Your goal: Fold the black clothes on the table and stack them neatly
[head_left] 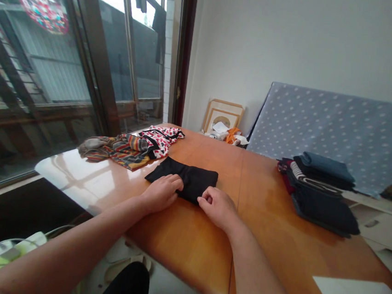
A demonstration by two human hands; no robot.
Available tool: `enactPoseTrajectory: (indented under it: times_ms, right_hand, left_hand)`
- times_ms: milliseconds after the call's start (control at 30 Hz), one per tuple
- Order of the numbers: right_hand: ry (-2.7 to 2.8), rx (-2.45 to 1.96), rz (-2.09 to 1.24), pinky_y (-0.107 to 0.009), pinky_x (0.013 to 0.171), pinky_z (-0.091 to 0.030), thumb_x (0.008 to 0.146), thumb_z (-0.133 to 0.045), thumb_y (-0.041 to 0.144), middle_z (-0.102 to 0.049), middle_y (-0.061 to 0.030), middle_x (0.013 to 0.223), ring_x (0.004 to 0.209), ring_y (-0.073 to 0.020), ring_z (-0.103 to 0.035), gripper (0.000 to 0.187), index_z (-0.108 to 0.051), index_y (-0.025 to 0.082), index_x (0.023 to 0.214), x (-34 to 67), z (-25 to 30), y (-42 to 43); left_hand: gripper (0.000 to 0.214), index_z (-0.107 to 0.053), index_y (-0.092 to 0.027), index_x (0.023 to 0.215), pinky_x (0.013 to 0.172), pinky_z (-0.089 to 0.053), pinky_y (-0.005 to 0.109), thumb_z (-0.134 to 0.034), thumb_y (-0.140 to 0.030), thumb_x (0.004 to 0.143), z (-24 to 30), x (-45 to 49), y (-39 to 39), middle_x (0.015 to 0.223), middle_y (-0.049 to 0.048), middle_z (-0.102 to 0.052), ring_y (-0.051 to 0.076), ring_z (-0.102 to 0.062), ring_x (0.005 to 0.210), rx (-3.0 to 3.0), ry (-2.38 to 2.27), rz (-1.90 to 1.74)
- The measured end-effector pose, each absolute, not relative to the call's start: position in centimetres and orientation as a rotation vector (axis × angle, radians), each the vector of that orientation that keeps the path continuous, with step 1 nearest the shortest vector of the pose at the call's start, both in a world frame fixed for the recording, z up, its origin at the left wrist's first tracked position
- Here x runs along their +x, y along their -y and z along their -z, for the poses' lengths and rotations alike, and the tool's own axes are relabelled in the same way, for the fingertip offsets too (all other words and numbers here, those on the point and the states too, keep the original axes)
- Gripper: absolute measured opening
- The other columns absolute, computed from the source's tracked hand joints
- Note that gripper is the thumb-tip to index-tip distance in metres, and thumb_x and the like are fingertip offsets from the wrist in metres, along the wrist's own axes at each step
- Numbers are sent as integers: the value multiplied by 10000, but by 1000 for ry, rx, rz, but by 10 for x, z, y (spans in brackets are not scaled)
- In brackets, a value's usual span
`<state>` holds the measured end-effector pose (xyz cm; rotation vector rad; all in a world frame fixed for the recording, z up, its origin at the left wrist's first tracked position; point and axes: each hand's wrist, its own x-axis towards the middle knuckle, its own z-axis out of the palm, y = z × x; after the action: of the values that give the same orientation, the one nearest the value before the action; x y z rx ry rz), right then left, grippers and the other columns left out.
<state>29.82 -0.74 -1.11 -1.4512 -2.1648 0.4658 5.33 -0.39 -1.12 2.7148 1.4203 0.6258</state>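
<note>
Folded black garment [198,177] is lying on the wooden table [181,231]. Left hand [162,192] is resting on the garment's near left part, fingers bent; can't tell if it's gripping. Right hand [218,207] is touching its near right corner, thumb and index together; can't tell if fabric's pinched. Crumpled striped garment [131,151] is lying left of it, clothes stack [322,205] sitting right.

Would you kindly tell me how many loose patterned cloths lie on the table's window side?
2: a striped cloth beyond the left hand, and a red-patterned white cloth farther back; others may hide underneath.
</note>
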Motion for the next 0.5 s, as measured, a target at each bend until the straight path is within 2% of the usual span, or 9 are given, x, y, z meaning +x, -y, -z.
enactPoseTrajectory:
  times_ms: [100,267,367,500]
  right_hand:
    - [2162,-1420,-425,-263,622,-325,843,-662,336,-594,17,802,692,-125,-518,110,-614,238,839,297,11,7]
    - [2214,-1404,-265,-298,772,-406,764,-770,468,-601,-28,1011,957,-198,-575,364,-609,255,1012,295,12,7]
    - [2236,-1442,-163,-329,843,-411,754,-782,488,-592,-49,1056,1046,-235,-562,434,-598,253,1069,293,15,6]
    - [2230,-1475,-57,-330,834,-397,841,-689,382,-593,-52,1064,1045,-237,-553,281,-596,259,1076,291,19,3]
  left_hand:
    - [241,-550,-233,946,877,-481,341,-565,-102,744,13,55,3,1070,53,-611,227,-595,1007,2708,-1415,-649]
    - [132,-551,-242,955,884,-489,337,-607,-221,838,12,61,1,1109,51,-622,230,-605,1059,2675,-1419,-713]
    - [119,-548,-243,985,840,-497,322,-596,-252,876,13,63,-1,1068,42,-636,215,-629,1005,2631,-1455,-701]
    - [143,-539,-240,1055,829,-496,325,-555,-289,921,15,64,-3,1074,42,-650,213,-646,993,2617,-1481,-691]
